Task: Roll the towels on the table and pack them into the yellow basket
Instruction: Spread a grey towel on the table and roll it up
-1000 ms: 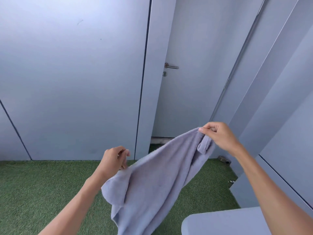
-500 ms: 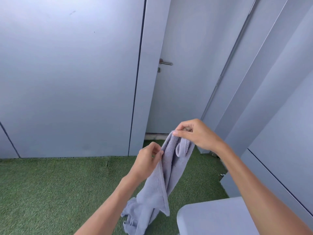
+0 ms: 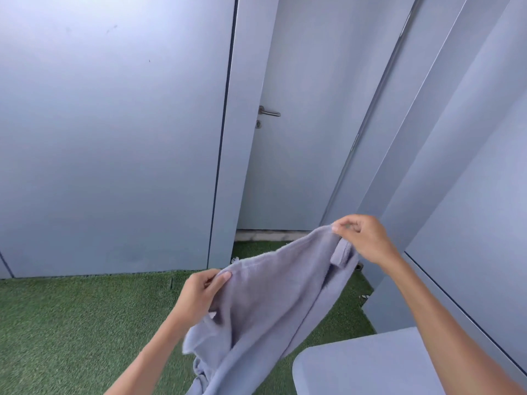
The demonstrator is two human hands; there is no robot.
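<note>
You've got the grey towel up in the air with both hands, off the table, whose pale rounded corner sits just below and to the right of the towel's hanging edge. Your right hand is at the towel's upper right corner, thumb and fingertips pinched on the top edge; a short folded tab of hem hangs just under that hand. Your left hand is at the towel's left edge, lower than the right, fingers curled round a bunch of cloth with the thumb lying across the front of the fabric. Between the two hands the top edge runs as a slack diagonal, rising from the left hand to the right. Below that line the towel drapes in loose folds and leaves the picture at the bottom, lower end crumpled. Can't tell if that lower end touches anything. Both forearms come in from the bottom, one either side of the towel. Behind and under the towel: green artificial turf on the floor. Above the towel: a grey door with a metal lever handle and a keyhole just beneath it. Left of the towel, a wide grey wall panel; right of it, slanted grey panels with a thin metal strip. Yellow basket isn't in view.
</note>
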